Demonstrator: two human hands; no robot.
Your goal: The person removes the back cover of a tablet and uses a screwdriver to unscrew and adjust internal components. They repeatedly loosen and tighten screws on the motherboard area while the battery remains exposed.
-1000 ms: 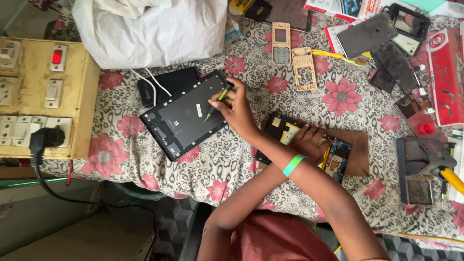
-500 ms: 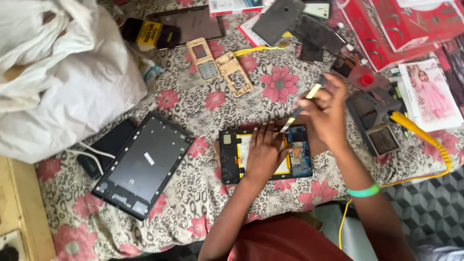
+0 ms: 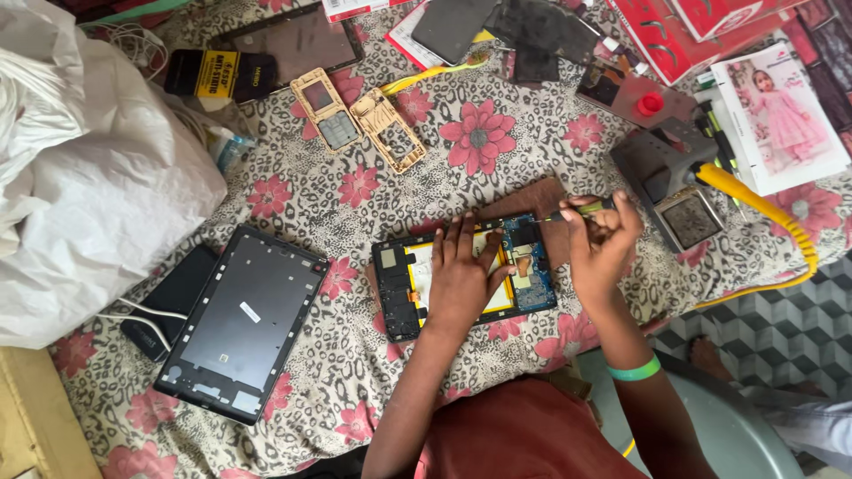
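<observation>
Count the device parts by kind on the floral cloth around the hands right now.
Opened tablet under the left hand: 1
Detached tablet back frame: 1
Tan phone housings: 2
Screwdriver in the right hand: 1
Total: 5

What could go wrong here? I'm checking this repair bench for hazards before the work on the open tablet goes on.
The left hand presses flat on the opened tablet, over its yellow battery area; hard pressure might damage it. The right hand holds a screwdriver near the blue circuit board; a slip could scratch it. Loose screws could vanish on the busy floral cloth.
</observation>
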